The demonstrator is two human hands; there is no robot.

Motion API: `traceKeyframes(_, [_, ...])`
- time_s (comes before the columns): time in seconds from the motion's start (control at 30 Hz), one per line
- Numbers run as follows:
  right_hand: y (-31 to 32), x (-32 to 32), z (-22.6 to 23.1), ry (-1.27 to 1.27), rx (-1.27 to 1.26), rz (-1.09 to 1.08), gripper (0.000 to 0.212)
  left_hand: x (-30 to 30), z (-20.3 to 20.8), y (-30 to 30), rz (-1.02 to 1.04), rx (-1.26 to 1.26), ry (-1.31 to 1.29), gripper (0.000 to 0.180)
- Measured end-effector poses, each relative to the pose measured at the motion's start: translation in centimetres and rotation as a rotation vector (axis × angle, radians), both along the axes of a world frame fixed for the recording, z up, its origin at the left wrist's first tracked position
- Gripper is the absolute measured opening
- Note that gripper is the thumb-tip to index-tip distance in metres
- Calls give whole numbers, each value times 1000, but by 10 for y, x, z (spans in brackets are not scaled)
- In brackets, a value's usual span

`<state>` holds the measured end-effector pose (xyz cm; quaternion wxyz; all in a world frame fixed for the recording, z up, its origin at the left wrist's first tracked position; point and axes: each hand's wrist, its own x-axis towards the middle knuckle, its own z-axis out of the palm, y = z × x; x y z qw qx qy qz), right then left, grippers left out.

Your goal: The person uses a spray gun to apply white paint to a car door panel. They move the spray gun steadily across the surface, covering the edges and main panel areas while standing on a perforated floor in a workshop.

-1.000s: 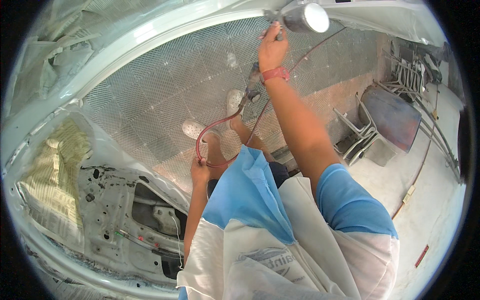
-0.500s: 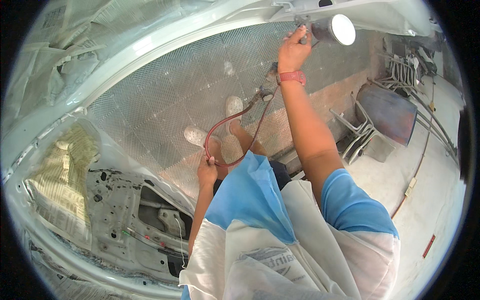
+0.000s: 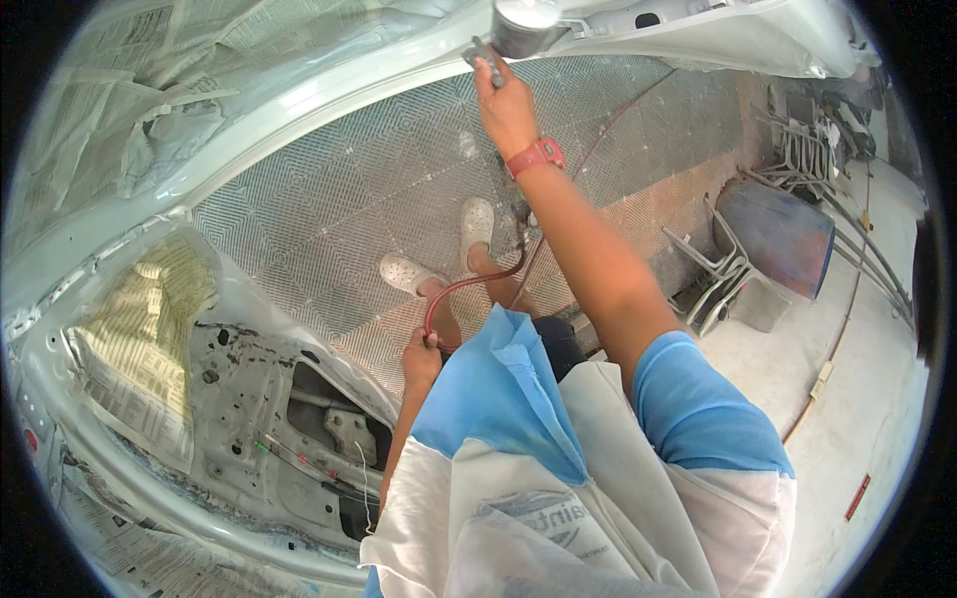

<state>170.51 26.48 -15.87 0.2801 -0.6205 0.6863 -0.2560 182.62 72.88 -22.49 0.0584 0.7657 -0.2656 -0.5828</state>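
Note:
My right hand is stretched far forward, its fingers closed round a paint spray gun. The gun's dark cup with a pale end sticks out past the hand, close to the white car body edge. Low and near my shirt, my left hand is closed on a red air hose. That hose curves up from the hand and runs to fittings partly hidden by my right forearm. The gun's nozzle is hard to make out.
An open car door with bare metal inside stands at the left, partly masked with newspaper. More masking paper covers the car at upper left. At right are a blue-grey drum and metal chair frames. Patterned mats lie underfoot.
My right hand has swung left along the car body edge with the spray gun, and the cup has tilted. My left hand keeps hold of the hose, whose loop has shifted with the gun.

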Motion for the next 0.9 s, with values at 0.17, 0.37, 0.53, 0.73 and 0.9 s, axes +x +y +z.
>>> traceKeyframes(0.17, [-37, -1, 8, 46, -90, -4, 61, -11, 5, -20, -88, -102, 56, 25])
traceKeyframes(0.37, [-57, -45, 104, 133, -221, -32, 65, -28, 46, -80, -264, -275, -4, 23])
traceKeyframes(0.53, [-63, -74, 208, 154, -327, -29, 68, -34, 113, -135, -381, -337, 105, 23])
traceKeyframes(0.73, [-65, -93, 337, 84, -288, -30, 75, -52, 166, -165, -414, -551, 214, 22])
traceKeyframes(0.9, [-61, -94, 408, 303, -492, -34, 69, -65, 194, -178, -459, -652, 292, 29])
